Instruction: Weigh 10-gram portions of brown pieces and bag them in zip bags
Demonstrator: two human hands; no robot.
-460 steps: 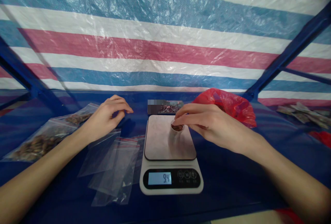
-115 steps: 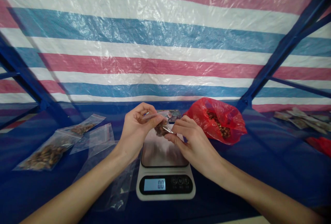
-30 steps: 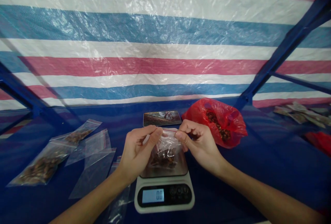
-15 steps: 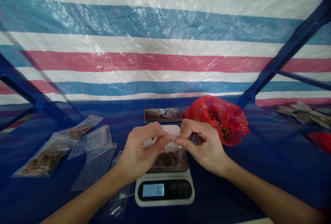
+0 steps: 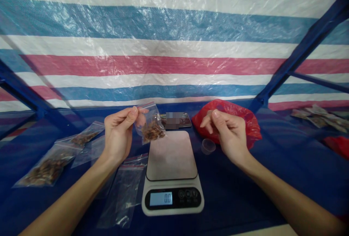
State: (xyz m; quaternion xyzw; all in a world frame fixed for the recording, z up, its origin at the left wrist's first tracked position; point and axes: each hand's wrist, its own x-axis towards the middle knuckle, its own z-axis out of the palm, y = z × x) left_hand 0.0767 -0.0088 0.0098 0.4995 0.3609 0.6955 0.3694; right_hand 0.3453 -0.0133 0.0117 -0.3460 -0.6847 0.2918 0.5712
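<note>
Near the front edge of the counter (image 5: 231,199) stands the scale (image 5: 172,158); off its right edge, a cup (image 5: 208,146). By the scale's far left corner your left hand (image 5: 117,133) pinches the lifted small bag (image 5: 151,125) by its top; best keep it level, brown pieces (image 5: 154,132) low. Your right hand (image 5: 230,131), loosely curled, seemingly holds nothing before the red bag (image 5: 253,122).

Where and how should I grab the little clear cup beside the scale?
Probably pinch the cup just under its rim, right hand coming from above and the near right: it looks upright, mouth up, with the scale to its left and the red bag behind.
</note>
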